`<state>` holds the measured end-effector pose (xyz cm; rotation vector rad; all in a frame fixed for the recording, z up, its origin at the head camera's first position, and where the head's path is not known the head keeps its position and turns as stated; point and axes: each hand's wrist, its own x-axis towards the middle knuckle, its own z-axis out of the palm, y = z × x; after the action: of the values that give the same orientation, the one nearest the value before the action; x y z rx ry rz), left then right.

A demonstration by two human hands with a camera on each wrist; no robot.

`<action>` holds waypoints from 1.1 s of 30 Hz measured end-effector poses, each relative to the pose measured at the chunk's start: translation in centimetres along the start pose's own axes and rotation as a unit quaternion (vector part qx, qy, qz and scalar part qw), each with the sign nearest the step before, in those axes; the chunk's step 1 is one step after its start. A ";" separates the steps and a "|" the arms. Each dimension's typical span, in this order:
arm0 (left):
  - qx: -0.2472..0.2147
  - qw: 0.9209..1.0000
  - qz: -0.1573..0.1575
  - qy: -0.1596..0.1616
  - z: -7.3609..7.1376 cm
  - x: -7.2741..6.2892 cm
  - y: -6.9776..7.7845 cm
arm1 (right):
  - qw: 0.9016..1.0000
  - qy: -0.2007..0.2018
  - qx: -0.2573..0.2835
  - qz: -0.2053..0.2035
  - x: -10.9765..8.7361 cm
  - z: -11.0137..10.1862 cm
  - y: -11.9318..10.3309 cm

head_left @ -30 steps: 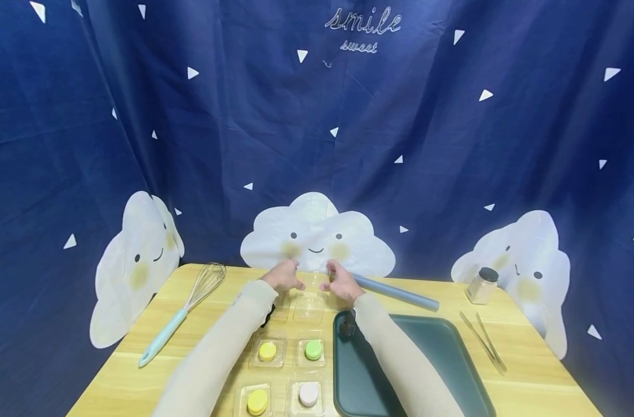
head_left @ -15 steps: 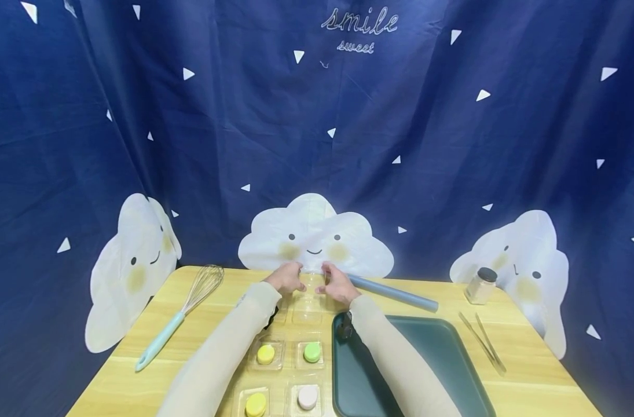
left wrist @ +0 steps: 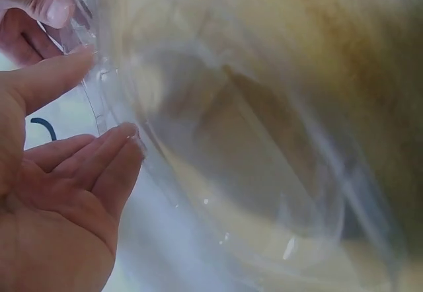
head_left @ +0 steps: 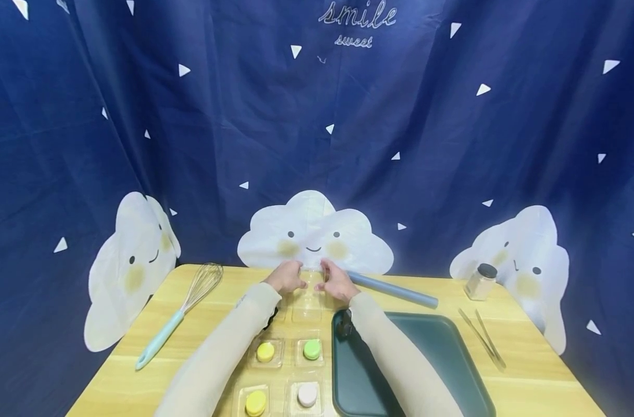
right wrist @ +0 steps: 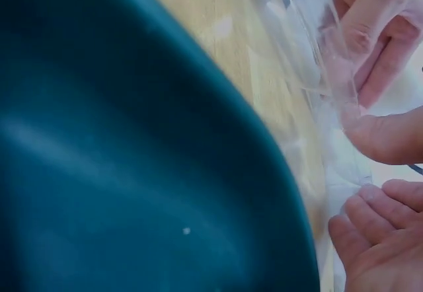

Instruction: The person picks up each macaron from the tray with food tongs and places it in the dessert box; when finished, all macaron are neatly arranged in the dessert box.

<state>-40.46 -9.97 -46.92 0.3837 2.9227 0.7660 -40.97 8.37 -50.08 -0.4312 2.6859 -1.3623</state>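
At the table's far edge, my left hand and right hand face each other across a clear plastic box. Each hand holds one side of it between thumb and fingertips; in the left wrist view the fingertips meet the plastic edge. The right wrist view has the right thumb against the thin clear wall. Nearer lie clear boxes with a yellow macaron, a green macaron, another yellow macaron and a pale pink macaron. My left forearm partly hides another clear box.
A dark green tray lies under my right forearm. Behind it is a grey-blue roll. To the right are a black-lidded jar and metal tongs. A whisk with a pale blue handle lies left.
Both hands stay at the far clear box, with the gap between them slightly narrower. The head view has shifted a little; the boxes, macarons and tools lie as before.
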 end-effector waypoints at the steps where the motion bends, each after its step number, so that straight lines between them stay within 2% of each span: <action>1: -0.008 1.000 0.000 0.001 -0.1 -0.1 0.0 | 1.000 0.002 0.009 0.000 0.0 0.0 0.0; 7: -0.051 0.998 0.013 0.027 -0.9 -0.5 0.2 | 0.997 0.031 0.065 -0.015 0.2 -0.4 0.0; 10: -0.089 0.994 0.016 0.060 -1.6 -0.9 0.1 | 0.996 0.059 0.062 -0.028 -0.1 -0.9 -0.4; 12: -0.128 0.988 0.016 0.086 -2.4 -1.3 0.1 | 0.994 0.089 0.047 -0.039 -0.6 -1.2 -0.9; 13: -0.154 0.983 0.009 0.097 -2.8 -1.6 0.2 | 0.993 0.106 0.037 -0.046 -0.8 -1.4 -1.1; 15: -0.226 0.968 -0.010 0.110 -3.8 -2.2 0.2 | 0.987 0.143 0.003 -0.072 -1.4 -1.7 -1.6; 16: -0.270 0.956 -0.024 0.110 -4.3 -2.6 0.2 | 0.982 0.162 -0.016 -0.092 -1.7 -1.8 -1.8; 18: -0.367 0.924 -0.054 0.095 -5.3 -3.3 0.3 | 0.966 0.197 -0.067 -0.155 -2.2 -1.9 -2.1; 19: -0.413 0.905 -0.065 0.081 -5.8 -3.6 0.2 | 0.953 0.213 -0.096 -0.195 -2.4 -2.0 -2.4; 20: -0.451 0.887 -0.075 0.061 -6.3 -3.9 0.2 | 0.935 0.228 -0.127 -0.242 -2.6 -2.1 -2.7; 22: -0.508 0.858 -0.082 0.009 -7.2 -4.5 0.0 | 0.886 0.256 -0.191 -0.337 -3.0 -2.3 -3.4; 23: -0.525 0.847 -0.080 -0.021 -7.6 -4.7 -0.1 | 0.857 0.265 -0.222 -0.381 -3.2 -2.4 -3.9; 24: -0.536 0.839 -0.074 -0.049 -7.9 -5.0 -0.2 | 0.829 0.272 -0.249 -0.421 -3.4 -2.6 -4.4; 26: -0.553 0.825 -0.064 -0.098 -8.5 -5.5 -0.4 | 0.779 0.273 -0.293 -0.483 -3.8 -2.8 -5.3; 28: -0.564 0.813 -0.050 -0.135 -8.8 -6.0 -0.7 | 0.739 0.266 -0.324 -0.528 -4.1 -2.8 -6.2; 30: -0.571 0.804 -0.039 -0.162 -9.0 -6.5 -1.0 | 0.709 0.258 -0.340 -0.561 -4.4 -2.7 -6.8; 33: -0.571 0.799 -0.024 -0.187 -9.0 -7.3 -1.3 | 0.678 0.257 -0.349 -0.594 -4.9 -2.3 -7.2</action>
<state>-35.14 -17.18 -39.52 0.2581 1.6408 1.9228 -35.35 7.58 -43.15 -2.5496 3.3335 -0.3002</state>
